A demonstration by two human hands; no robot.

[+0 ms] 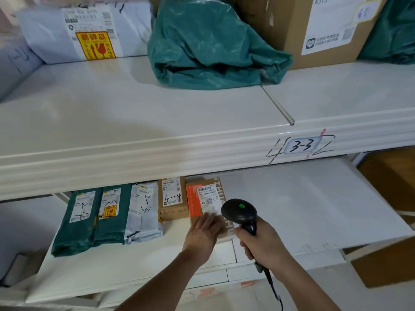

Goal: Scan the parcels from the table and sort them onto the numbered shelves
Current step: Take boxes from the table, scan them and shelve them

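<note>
The fingers (210, 223) of the left hand (203, 235) lie straight and flat on the near end of a brown box (207, 209), pressing it down onto the lower shelf (303, 212), probably so it keeps still while its label is read. The right hand (261, 242) has its fingers wrapped round the handle of a black scanner (239, 213), whose head hangs just over the white label (207, 197) on top of the box; a green light shows on the scanner's back, and its cable trails down past the wrist.

The box sits at the right end of a row of parcels on that shelf: a small brown box marked 4-4 (172, 198) just to its left, then a grey bag (143, 214) and two green bags (89, 216), all lying label-up so the written numbers can be read. To the right of the box the shelf is bare.

The shelf above carries a tag reading 3-3 (302, 145) on its front edge, and farther back hold a crumpled green bag (208, 48), a white parcel with a yellow fragile sticker (89, 32) and a large carton (314, 28).

I judge that this parcel is being scanned in its place on the shelf.
</note>
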